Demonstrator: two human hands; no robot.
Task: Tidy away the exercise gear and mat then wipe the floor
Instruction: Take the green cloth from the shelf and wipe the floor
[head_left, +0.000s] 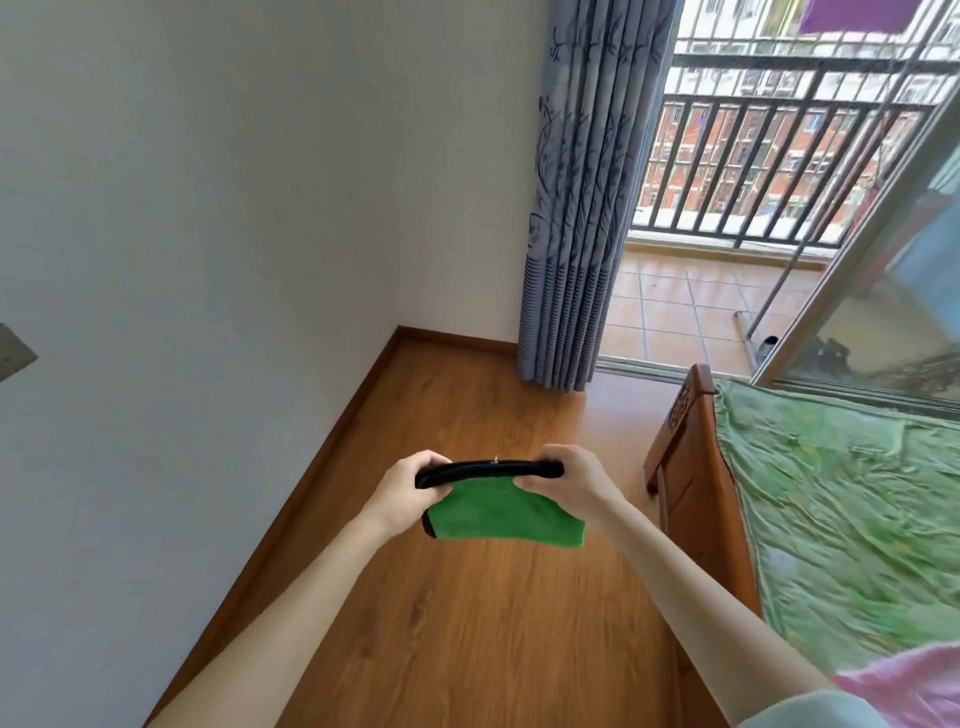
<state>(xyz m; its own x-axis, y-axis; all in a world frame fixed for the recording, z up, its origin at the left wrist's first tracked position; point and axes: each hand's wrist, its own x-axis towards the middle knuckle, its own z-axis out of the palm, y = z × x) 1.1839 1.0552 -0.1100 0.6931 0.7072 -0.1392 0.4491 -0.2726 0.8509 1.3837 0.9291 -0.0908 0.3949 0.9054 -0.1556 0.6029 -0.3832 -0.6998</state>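
You are holding a folded green cloth (501, 514) with a black edge out in front of you, above the wooden floor (467, 623); your left hand (410, 488) is gripping its left end and your right hand (566, 480) is pinching its right end, while the bed (831, 499) is lying to your right

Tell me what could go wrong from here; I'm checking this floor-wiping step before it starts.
1. The green cloth is held up in the air, folded, with the left hand and right hand gripping only its black edge; a loose grip could drop it.
2. The wooden bed frame stands close on the right; bending down to the wood floor could bump it.
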